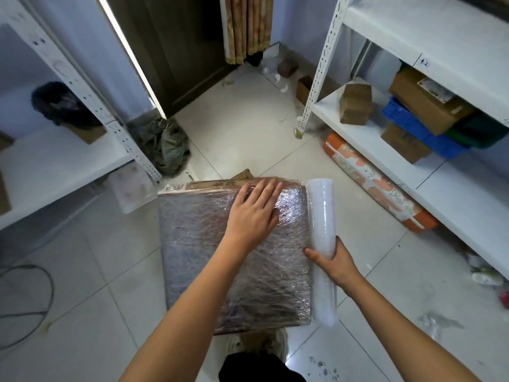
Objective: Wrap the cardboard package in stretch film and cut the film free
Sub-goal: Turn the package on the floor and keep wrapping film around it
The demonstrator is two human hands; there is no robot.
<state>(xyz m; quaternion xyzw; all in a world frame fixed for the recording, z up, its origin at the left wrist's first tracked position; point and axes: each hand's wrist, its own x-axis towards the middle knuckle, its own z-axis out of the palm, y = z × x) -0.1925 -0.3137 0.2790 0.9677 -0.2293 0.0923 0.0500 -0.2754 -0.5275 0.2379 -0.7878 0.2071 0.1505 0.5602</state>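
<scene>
Left hand (253, 213) flat on wrapped package (234, 257); right hand (334, 261) grips film roll (322, 216) beside it.

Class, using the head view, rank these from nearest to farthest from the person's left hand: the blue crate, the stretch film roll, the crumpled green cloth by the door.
Measured from the left hand, flat on the wrapped package:
1. Stretch film roll, just to its right along the package edge.
2. Crumpled green cloth, up and left on the floor by the door.
3. Blue crate, far right on the shelf.

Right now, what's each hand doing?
Left hand: open, flat on the package.
Right hand: holding the film roll.
</scene>
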